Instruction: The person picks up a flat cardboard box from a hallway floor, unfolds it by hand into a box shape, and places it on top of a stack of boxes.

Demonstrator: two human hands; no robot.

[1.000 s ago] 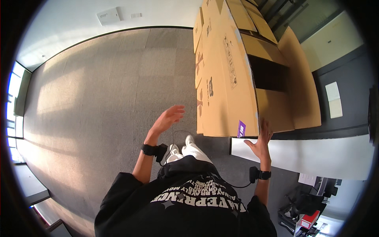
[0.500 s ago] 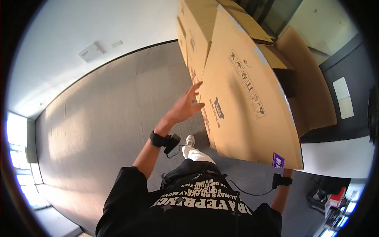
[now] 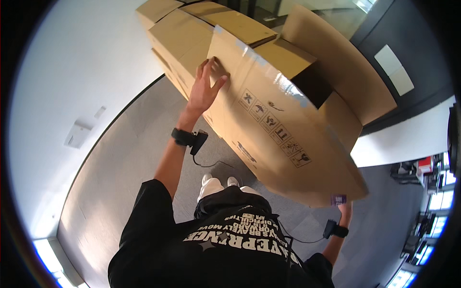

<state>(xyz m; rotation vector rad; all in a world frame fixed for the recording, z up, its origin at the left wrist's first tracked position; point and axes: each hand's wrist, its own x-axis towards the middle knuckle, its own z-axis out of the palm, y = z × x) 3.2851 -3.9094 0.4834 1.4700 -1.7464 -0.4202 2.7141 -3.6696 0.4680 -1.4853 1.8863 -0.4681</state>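
A large brown cardboard panel [image 3: 273, 158], printed with black handling symbols and edged with strips of clear tape, slants across the middle and right. It looks like part of a big opened box. My left hand [image 3: 207, 89] lies against the panel's upper left part, fingers spread and thumb apart. At the lower right corner, beside a small purple label [image 3: 338, 199], my right hand [image 3: 345, 208] grips the panel's edge; most of its fingers are hidden behind the cardboard. Each wrist wears a black strap with a small device [image 3: 191, 138].
More cardboard boxes [image 3: 230, 20] stand behind the panel, with a tall brown flap [image 3: 336, 57] at their right. A white wall [image 3: 57, 96] is on the left, grey floor [image 3: 120, 177] below it. Equipment and a red item [image 3: 425, 164] stand far right.
My left hand has moved up and come onto the panel. The cardboard has shifted left in view and its lower right part bows more. Both my shoes now show.
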